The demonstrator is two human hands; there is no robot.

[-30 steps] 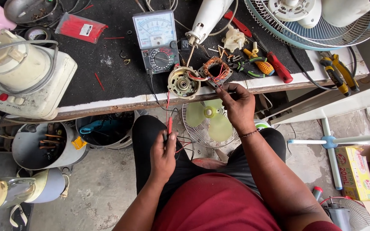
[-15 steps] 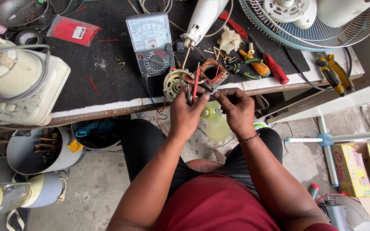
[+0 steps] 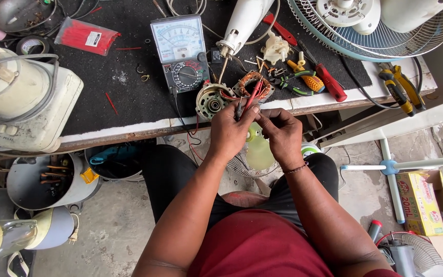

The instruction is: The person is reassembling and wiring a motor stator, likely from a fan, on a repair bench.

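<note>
My left hand [image 3: 230,128] and my right hand [image 3: 281,133] meet at the front edge of the workbench [image 3: 129,92]. The left hand grips a red test probe [image 3: 252,98] whose tip points up toward the copper-wound motor stator [image 3: 253,84]. The right hand pinches thin wires just right of the probe. A round metal motor housing [image 3: 212,101] lies right above the left hand. An analog multimeter [image 3: 180,51] stands behind it, its leads running down over the bench edge.
On the bench lie a white fan body [image 3: 242,23], a red-handled screwdriver [image 3: 329,82], yellow pliers [image 3: 403,90], a fan guard [image 3: 375,31] and a white appliance [image 3: 21,102] at left. On the floor are a bucket of parts [image 3: 47,179], a fan stand [image 3: 396,166] and a yellow box [image 3: 421,202].
My left hand rose from my lap, carrying the red probe up to the bench edge beside my right hand. The view has shifted slightly.
</note>
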